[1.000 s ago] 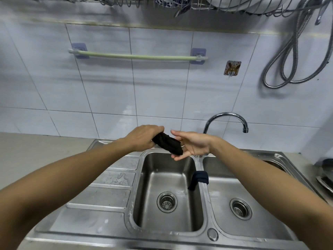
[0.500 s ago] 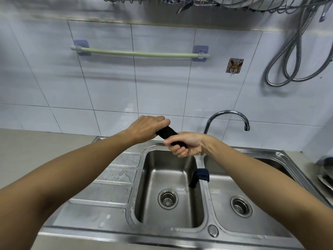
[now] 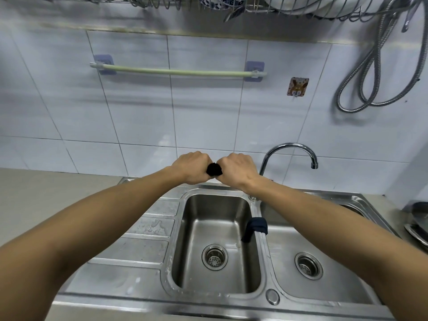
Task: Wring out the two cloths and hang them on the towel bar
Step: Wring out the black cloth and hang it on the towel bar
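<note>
A black cloth (image 3: 214,169) is bunched tight between my two fists, above the back rim of the left sink basin (image 3: 216,239). My left hand (image 3: 193,166) grips its left end and my right hand (image 3: 237,169) grips its right end, knuckles up; only a short piece shows between them. A second, dark blue cloth (image 3: 256,227) hangs over the divider between the two basins. The pale green towel bar (image 3: 176,71) is on the tiled wall above, with nothing on it.
A curved chrome faucet (image 3: 291,150) stands behind the divider, right of my hands. The right basin (image 3: 308,265) lies beside the left one; a ribbed drainboard (image 3: 139,237) is at left. A wire dish rack (image 3: 254,4) and a coiled metal hose (image 3: 370,72) hang overhead.
My right hand closed on the cloth's free end and both hands rolled knuckles-up, drawing together so the cloth is compressed between the fists. The view tilted slightly.
</note>
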